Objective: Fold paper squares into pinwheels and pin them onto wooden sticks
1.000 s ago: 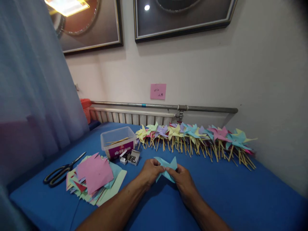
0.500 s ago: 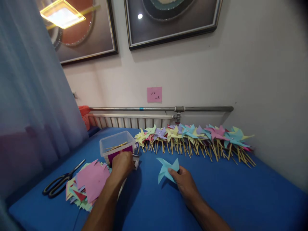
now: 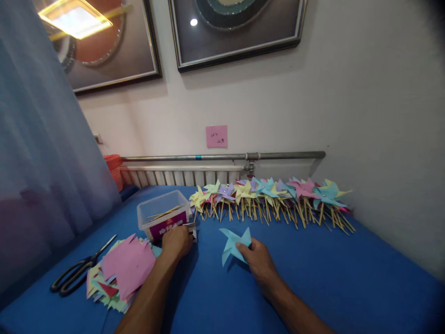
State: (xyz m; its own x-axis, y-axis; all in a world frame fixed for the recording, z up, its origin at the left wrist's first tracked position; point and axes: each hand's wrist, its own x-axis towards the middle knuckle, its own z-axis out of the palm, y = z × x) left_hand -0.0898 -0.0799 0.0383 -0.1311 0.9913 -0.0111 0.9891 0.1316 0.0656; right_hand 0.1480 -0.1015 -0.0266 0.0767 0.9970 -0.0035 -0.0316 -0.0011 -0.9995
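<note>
Right hand [image 3: 257, 260]: thumb on the front of a blue pinwheel [image 3: 229, 245], fingers behind it, pinched firm at its right side. Pinwheel is folded into blades, no stick visible on it, held up over the blue cloth [image 3: 215, 301] around mid-table, near side of the finished row.

Left hand [image 3: 176, 242]: down at a small white box [image 3: 193, 233], just near of the plastic tub [image 3: 171, 226]. Fingers curled and pointing down, tips hidden behind the hand; can't tell how wide the grip is or whether it has hold of anything. Hand covers much of the box, so contents not readable.

Tub is clear with a purple label on its near side; thin wooden sticks [image 3: 166, 213] lie inside. Left of the left forearm: a messy stack of coloured paper [image 3: 128, 266], pink sheet on top, cut at the corners. Further left: black-handled scissors [image 3: 78, 271], handles near, blades pointing far right.

Finished pinwheels [image 3: 266, 188] on sticks lie in a long row at the far side, running from the tub to the right, sticks toward the near side. Radiator [image 3: 174, 177] behind, pink note [image 3: 216, 136] on the wall above.
</note>
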